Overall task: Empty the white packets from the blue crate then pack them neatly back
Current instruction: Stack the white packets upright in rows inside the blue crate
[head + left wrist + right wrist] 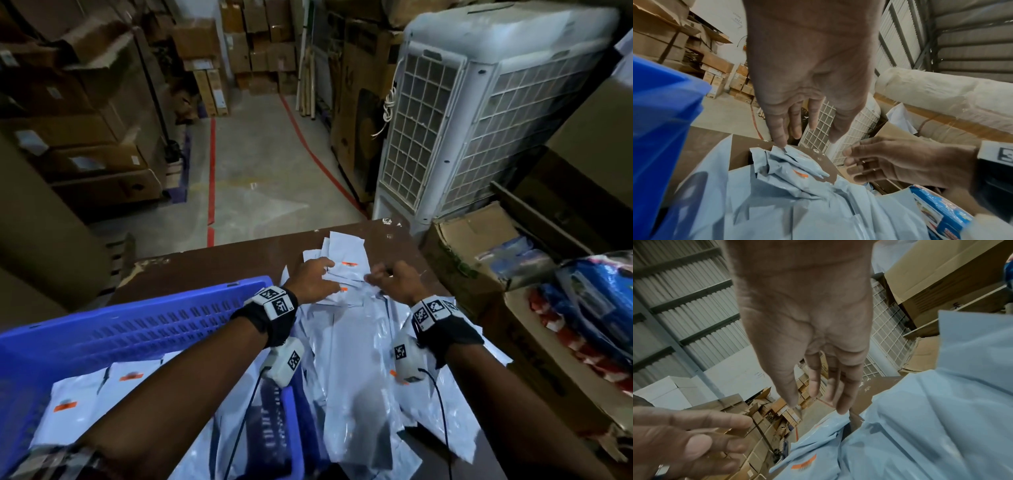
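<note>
I can just make out handwritten "STORE AREA" on the white wall (736,17) at eleven o'clock. Orange labels (804,464) on the white packets (346,260) are too blurred to read.

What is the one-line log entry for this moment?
left hand: open, on packets | right hand: open, over packets | crate: some packets inside
</note>
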